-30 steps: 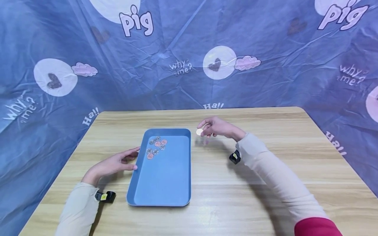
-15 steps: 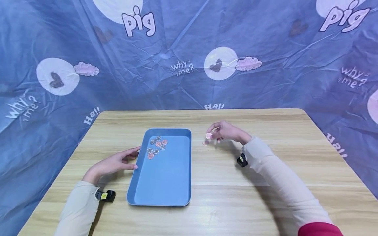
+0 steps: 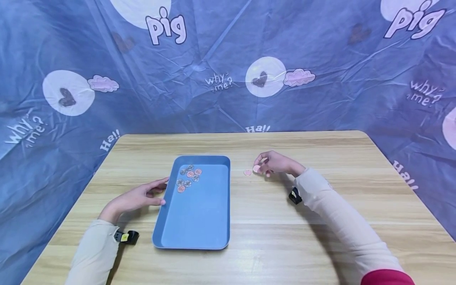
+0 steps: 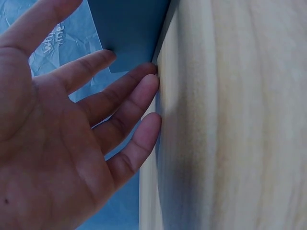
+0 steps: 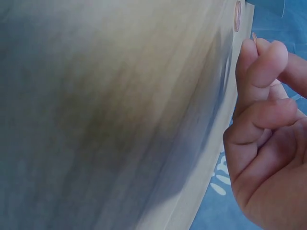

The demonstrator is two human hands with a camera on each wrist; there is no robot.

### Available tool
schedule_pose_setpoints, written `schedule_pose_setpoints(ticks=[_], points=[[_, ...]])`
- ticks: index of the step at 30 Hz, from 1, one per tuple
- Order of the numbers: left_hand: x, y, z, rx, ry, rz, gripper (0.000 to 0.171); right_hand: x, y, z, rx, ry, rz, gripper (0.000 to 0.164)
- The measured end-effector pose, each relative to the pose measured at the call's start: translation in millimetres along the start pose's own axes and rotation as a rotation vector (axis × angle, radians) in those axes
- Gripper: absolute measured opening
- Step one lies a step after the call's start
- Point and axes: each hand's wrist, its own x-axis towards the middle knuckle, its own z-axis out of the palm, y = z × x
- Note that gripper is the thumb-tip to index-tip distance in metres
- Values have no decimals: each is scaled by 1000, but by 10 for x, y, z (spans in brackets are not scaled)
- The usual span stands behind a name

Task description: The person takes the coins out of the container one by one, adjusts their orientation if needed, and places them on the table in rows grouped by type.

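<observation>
Between the thumb and fingers of my right hand (image 3: 276,163) a copper-coloured coin (image 3: 256,169) is pinched, low over the table. A second copper coin (image 3: 247,172) lies flat on the wood just left of it; the right wrist view shows this loose coin (image 5: 237,17) beyond the fingertips. My left hand (image 3: 137,198) rests at the left side of a blue tray (image 3: 196,221), fingers and thumb spread along its wall. In the left wrist view the fingers (image 4: 129,103) are loosely extended near the tray wall (image 4: 127,33).
Several silver and copper coins (image 3: 187,183) lie in the upper left of the tray. The pale wooden table (image 3: 320,237) reaches back to a blue printed cloth (image 3: 213,107). A black wrist camera (image 3: 295,196) hangs under the right sleeve.
My right hand has moved right and toward the person, away from the tray, lowering the pinched coin beside the loose one. The left hand and the tray have stayed in place.
</observation>
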Motion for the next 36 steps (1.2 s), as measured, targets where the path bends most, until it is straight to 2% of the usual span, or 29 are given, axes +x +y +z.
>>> schedule_pose_setpoints(ticks=[25,31,36], points=[[-5,17,3,14,3,4,81,2,47,38,-56,0,-8,23],[-6,13,1,17,3,-2,81,23,43,66,-107,12,-18,21],[-5,16,0,5,4,-3,81,25,19,95,-200,38,-35,20]])
